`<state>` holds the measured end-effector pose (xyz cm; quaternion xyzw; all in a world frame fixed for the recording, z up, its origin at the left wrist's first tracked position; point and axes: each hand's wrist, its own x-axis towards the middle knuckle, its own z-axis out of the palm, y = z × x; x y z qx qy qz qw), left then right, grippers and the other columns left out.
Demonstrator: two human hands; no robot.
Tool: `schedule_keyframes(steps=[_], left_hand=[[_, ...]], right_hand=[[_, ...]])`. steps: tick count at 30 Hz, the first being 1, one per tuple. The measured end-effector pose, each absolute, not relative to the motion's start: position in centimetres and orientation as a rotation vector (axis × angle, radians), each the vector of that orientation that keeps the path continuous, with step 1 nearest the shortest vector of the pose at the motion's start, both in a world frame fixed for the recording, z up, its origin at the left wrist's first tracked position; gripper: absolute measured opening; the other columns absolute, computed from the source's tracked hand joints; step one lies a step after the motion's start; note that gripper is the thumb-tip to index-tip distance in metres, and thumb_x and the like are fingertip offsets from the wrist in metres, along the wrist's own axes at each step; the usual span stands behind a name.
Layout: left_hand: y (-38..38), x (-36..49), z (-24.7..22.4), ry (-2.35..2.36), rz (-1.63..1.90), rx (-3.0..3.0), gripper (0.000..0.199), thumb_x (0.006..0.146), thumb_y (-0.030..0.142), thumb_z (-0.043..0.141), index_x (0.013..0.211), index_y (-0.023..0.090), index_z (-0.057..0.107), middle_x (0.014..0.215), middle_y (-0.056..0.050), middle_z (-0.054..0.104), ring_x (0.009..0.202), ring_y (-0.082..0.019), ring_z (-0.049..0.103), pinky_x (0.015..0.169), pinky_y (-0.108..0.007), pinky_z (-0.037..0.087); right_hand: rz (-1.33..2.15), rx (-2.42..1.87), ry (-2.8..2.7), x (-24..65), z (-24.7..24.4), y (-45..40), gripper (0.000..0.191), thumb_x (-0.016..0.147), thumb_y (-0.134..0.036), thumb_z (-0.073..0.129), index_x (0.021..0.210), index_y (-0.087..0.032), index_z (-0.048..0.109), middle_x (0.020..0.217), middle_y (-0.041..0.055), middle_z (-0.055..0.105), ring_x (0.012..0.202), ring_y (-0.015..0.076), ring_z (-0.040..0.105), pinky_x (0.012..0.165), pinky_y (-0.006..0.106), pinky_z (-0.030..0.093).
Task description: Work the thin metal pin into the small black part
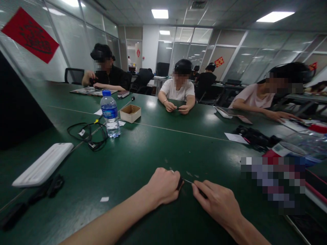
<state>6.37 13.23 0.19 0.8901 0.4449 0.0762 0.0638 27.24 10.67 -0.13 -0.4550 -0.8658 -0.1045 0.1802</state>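
My left hand [165, 185], with a ring on one finger, is closed around a small black piece [180, 183]; most of it is hidden by the fingers. Just to its right, my right hand [217, 200] pinches a thin screwdriver-like tool [188, 181]. Its slim metal shaft points left and its tip meets the black piece, while a dark handle partly shows under the fingers. Both hands are low over the green table [153, 149], close together.
A water bottle [110, 115], an open small box [130, 114] and a coiled black cable [88, 136] stand ahead left. A white power bank-like slab [43, 165] lies left. Black cords [255, 136] and a large clear bottle [306, 143] are right. Three people sit across.
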Motion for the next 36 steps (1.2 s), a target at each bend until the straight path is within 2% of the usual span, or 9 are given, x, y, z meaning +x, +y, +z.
schedule_keyframes(steps=[7,13,24,36], left_hand=[[13.3,6.1,0.5,1.292,0.268,2.699,0.039,0.095,0.044,0.026,0.086,0.017,0.053,0.078,-0.007,0.066,0.065,-0.022,0.064,0.064,-0.037,0.05],[13.4,6.1,0.4,1.341,0.254,2.702,0.039,0.095,0.042,0.027,0.085,0.016,0.054,0.076,-0.008,0.066,0.064,-0.024,0.065,0.06,-0.036,0.05],[13.2,5.8,0.5,1.226,0.284,2.715,0.026,0.09,0.039,0.04,0.088,0.017,0.054,0.081,-0.006,0.065,0.069,-0.021,0.063,0.068,-0.036,0.049],[14.0,6.2,0.2,1.209,0.209,2.678,0.033,0.094,0.04,0.033,0.085,0.016,0.054,0.077,-0.005,0.064,0.064,-0.02,0.062,0.064,-0.036,0.048]], right_hand=[[-0.362,-1.079,-2.38,27.6,-0.1,11.3,0.029,0.093,-0.029,0.046,0.086,-0.016,0.071,0.069,0.0028,0.067,0.055,0.0083,0.057,0.054,0.02,0.041],[-0.327,-0.751,-2.536,26.1,0.4,10.7,0.02,0.088,-0.024,0.051,0.079,-0.018,0.069,0.061,-0.0003,0.061,0.05,0.0076,0.051,0.049,0.02,0.037],[-0.214,-0.964,-2.405,26.3,0.3,11.0,0.026,0.091,-0.023,0.046,0.081,-0.016,0.069,0.063,0.0004,0.062,0.052,0.0075,0.054,0.051,0.019,0.04],[-0.268,-1.221,-2.416,28.4,-0.9,11.2,0.031,0.094,-0.031,0.043,0.083,-0.018,0.069,0.065,0.0007,0.063,0.051,0.0081,0.053,0.05,0.021,0.039]])
